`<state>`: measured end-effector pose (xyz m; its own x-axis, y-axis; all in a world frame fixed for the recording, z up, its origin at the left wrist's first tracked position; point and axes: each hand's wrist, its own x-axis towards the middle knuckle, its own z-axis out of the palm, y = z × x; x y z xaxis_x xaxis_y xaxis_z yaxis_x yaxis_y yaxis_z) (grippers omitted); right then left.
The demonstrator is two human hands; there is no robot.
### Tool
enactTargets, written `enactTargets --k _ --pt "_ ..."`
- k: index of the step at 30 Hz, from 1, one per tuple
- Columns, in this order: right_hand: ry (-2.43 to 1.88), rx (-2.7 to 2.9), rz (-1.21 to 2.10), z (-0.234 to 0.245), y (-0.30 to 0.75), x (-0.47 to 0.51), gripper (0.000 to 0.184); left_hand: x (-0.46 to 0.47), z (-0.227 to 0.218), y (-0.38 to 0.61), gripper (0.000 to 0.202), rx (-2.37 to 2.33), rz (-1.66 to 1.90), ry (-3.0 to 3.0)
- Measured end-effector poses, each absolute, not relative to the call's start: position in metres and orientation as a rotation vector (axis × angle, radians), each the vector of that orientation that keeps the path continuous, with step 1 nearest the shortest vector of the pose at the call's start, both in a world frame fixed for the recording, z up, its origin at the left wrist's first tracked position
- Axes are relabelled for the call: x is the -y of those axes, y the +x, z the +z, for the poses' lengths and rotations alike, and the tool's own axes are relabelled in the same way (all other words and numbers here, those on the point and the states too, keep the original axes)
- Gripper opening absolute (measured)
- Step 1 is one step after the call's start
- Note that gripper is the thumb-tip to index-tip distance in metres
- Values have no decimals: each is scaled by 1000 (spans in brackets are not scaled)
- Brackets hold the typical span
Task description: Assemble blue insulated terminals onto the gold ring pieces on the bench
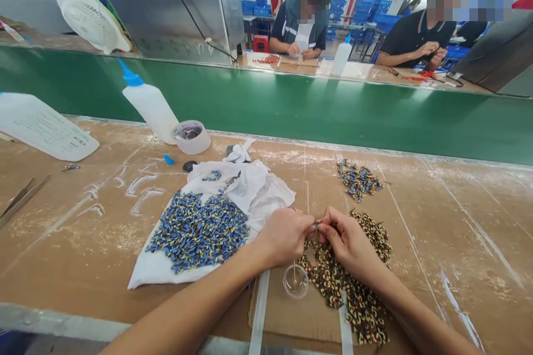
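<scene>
My left hand (285,236) and my right hand (347,241) meet over the table, both pinched on one small blue part (316,224) between the fingertips. A heap of blue and yellow parts (200,230) lies on a white cloth (250,188) left of my left hand. Under my right hand spreads a pile of dark, ring-shaped pieces (350,288). A smaller cluster of blue parts (358,180) sits further back. A small clear cup (295,282) with a thin stick in it stands just below my hands.
A squeeze bottle with a blue tip (150,105) and a tape roll (191,136) stand at the back left by a white plastic jug (41,127). Tweezers (20,199) lie at far left. A green conveyor (333,108) runs behind; other people work across it.
</scene>
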<state>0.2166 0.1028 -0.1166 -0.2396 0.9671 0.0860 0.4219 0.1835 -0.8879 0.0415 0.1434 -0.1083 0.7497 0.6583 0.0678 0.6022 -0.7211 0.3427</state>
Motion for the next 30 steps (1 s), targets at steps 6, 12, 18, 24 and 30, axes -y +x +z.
enactTargets --k 6,12,18,24,30 --pt "-1295 1771 1010 -113 214 -105 22 -145 -106 39 12 -988 254 2683" --pt "-1247 1576 1287 -107 219 -110 19 -149 -101 37 16 -894 290 2598" --pt "-1236 1521 1329 -106 221 -110 22 -152 -101 36 22 -849 310 2511" --pt "-1239 1555 1292 -106 223 -110 25 -151 -100 35 25 -885 350 2492" --pt "-1250 1548 1284 -103 222 -110 25 -152 -99 34 24 -853 371 2472"
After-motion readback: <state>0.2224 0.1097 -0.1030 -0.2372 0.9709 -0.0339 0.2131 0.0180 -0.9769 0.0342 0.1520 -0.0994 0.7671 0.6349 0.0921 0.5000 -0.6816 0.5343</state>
